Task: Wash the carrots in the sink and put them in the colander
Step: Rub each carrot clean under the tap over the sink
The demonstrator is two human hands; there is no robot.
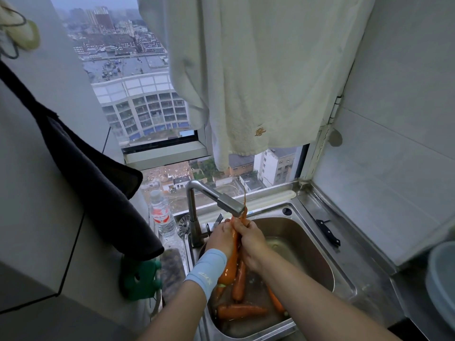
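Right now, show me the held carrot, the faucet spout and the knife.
held carrot [230, 269], head view, on its thick orange lower end below the hands.
faucet spout [229, 205], head view, on the square metal outlet.
knife [328, 233], head view, on its black handle.

carrots [240, 311] in sink [344, 286] | bottle [162, 217] left of faucet [194, 210] | knife [328, 233] right

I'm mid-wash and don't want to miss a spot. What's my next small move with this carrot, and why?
Probably raise the carrot so its thick end reaches the faucet, then rub it: your left hand and right hand both grip its thin end by the spout, while the thick end hangs low beside your wristband.
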